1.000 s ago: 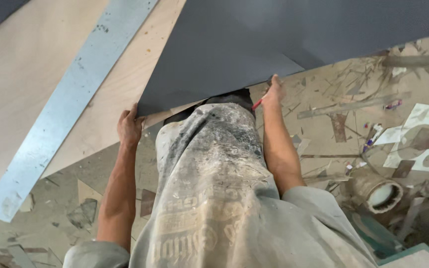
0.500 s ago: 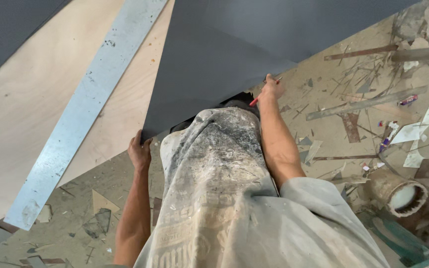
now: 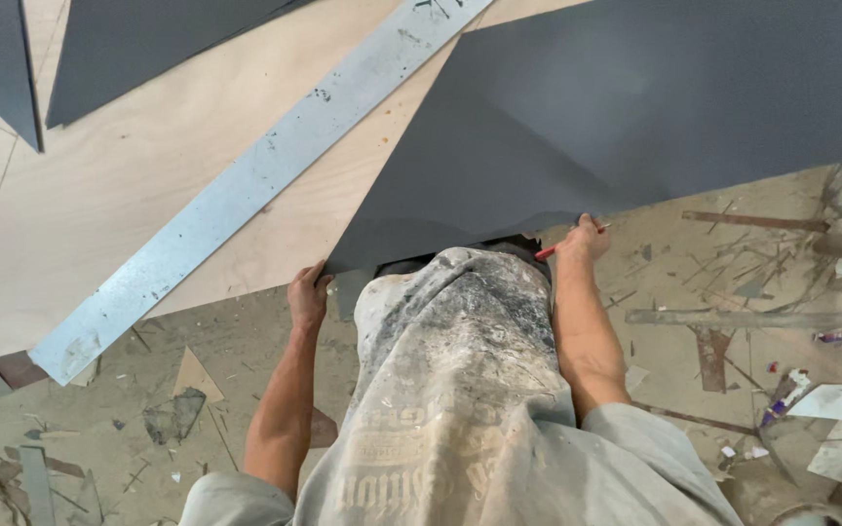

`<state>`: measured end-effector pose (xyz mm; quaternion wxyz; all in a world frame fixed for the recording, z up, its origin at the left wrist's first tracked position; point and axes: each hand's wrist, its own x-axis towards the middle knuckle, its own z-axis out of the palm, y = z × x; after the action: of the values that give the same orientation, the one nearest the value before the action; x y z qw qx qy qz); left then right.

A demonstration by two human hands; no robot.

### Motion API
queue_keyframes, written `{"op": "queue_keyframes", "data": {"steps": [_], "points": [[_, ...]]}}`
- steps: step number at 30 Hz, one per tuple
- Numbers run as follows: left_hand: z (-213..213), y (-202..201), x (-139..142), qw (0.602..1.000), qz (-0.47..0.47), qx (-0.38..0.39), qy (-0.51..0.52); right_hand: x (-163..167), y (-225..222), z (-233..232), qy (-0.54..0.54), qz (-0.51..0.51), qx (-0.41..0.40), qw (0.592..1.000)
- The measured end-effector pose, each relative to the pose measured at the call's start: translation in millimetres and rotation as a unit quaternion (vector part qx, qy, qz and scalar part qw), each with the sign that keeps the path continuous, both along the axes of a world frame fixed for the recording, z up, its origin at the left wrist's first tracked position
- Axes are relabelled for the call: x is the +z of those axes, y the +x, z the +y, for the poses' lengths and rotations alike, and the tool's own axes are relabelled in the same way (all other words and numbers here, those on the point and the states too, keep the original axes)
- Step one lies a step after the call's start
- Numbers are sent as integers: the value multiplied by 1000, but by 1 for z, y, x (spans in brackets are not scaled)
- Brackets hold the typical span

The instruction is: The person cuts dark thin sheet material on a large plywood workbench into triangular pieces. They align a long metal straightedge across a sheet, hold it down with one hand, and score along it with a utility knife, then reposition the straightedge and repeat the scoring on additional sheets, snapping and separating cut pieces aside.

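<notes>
A large dark grey sheet (image 3: 635, 107) lies partly on a pale plywood board (image 3: 119, 185), its near edge hanging over my lap. My left hand (image 3: 308, 295) grips the sheet's near left corner. On the right, my right hand (image 3: 582, 239) holds the same near edge and also has a red pencil (image 3: 550, 250) between its fingers. A long metal straightedge (image 3: 255, 190) lies diagonally across the plywood, just left of the sheet. My stained light trousers fill the lower middle of the view.
More dark grey sheet pieces (image 3: 138, 39) lie at the top left on the plywood. The floor (image 3: 733, 292) is littered with wood strips, offcuts, scraps and paper bits on the right and lower left.
The view has tipped and shifted, so sheet, plywood and straightedge sit lower right in frame. Both hands keep hold of the sheet's near edge; the left now sits at its corner.
</notes>
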<state>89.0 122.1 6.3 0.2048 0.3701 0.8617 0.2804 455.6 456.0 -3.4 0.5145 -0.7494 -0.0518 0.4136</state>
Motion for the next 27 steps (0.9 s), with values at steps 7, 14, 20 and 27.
{"op": "queue_keyframes", "data": {"steps": [7, 14, 20, 27], "points": [[-3, 0, 0, 1000, -10, 13, 12, -5, 4, -1, -52, -131, 37, 989], [-11, -5, 0, 999, 37, -21, -27, -7, -1, -9, -75, -205, 54, 974], [-18, -4, -2, 999, 42, -2, -16, -9, 0, -10, -42, -46, -20, 998], [-19, 0, 0, 1000, 4, 20, 21, -4, 0, -13, -12, -121, 7, 993]]}}
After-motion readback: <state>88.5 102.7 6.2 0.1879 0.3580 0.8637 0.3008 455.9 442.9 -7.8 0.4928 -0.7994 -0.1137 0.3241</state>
